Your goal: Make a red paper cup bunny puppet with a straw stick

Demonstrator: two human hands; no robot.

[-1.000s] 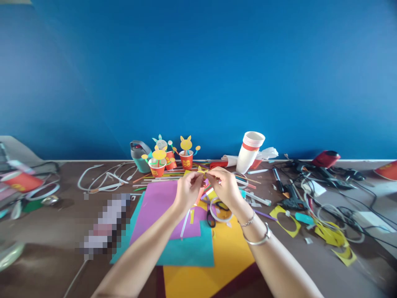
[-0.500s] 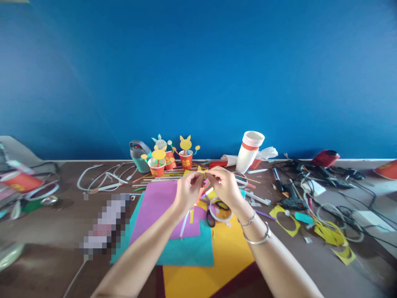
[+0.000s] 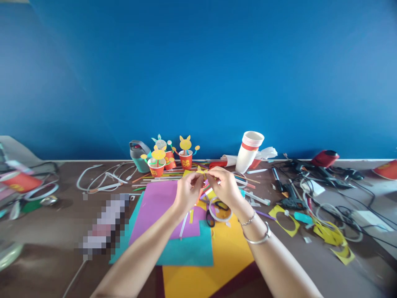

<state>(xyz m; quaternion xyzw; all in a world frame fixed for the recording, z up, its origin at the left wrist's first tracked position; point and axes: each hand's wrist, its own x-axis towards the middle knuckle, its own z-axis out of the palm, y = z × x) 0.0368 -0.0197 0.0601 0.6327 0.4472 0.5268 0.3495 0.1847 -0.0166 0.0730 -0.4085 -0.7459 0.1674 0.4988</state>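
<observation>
the left hand (image 3: 190, 188) and right hand (image 3: 223, 184), fingertips pinched nearly together, grip a small yellow paper piece (image 3: 202, 170) between them above the counter (image 3: 68, 186); a purple sheet (image 3: 161, 207) lies at eight o'clock from it.

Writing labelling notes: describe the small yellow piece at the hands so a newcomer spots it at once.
From the blue wall, come down to the table, where the left hand and right hand meet. The small yellow piece shows right there, pinched. Unlike the yellow scraps lying off to the right, it is held up.
</observation>
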